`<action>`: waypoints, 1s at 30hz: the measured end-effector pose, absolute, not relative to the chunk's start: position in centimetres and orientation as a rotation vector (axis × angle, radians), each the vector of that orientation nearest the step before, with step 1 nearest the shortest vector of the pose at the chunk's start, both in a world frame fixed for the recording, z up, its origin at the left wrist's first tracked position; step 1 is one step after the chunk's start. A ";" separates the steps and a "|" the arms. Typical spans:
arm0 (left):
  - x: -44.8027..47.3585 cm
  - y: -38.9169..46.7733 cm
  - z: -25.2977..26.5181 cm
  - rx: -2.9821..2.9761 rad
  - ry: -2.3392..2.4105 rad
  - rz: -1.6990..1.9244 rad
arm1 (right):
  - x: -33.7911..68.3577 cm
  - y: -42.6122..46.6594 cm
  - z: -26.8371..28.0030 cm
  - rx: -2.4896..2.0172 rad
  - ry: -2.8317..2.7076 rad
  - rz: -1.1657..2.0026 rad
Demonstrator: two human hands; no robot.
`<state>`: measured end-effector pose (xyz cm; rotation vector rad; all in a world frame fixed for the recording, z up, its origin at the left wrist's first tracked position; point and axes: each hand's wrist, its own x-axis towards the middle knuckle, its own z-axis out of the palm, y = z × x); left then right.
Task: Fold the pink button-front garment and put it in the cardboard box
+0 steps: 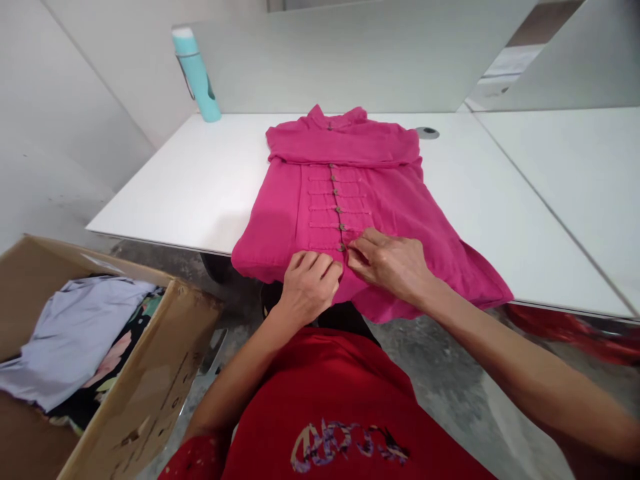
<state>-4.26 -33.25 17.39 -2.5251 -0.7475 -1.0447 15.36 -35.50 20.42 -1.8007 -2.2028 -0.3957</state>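
A bright pink shirt [280, 207] lies front side up on the white table, its collar toward the back and its sleeves folded across the chest. Dark round buttons with corded loops run down its middle. The lower edge hangs over the table's front. My left hand [313, 280] is closed on the fabric left of the button line. My right hand [387, 260] pinches the placket just right of the lowest visible button [342, 248]. Both sets of fingertips are close together, and what lies between them is partly hidden.
A turquoise bottle [200, 83] stands at the table's [185, 180] back left corner. An open cardboard box [165, 333] with folded clothes [85, 333] is at lower left. A grey panel [325, 60] borders the back. Red material [565, 330] shows under the right side.
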 end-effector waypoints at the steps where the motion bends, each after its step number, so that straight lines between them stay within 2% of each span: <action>1: -4.2 -33.2 17.3 -2.526 -0.747 -1.040 | 15.3 -35.5 20.3 -1.790 -2.192 -0.415; 22: -4.3 -33.1 16.8 -2.552 -0.800 -1.090 | 14.6 -35.6 19.5 -1.580 -2.103 -0.524; 30: -4.9 -33.4 16.5 -2.643 -0.753 -1.153 | 14.2 -35.7 19.4 -1.435 -2.114 -0.700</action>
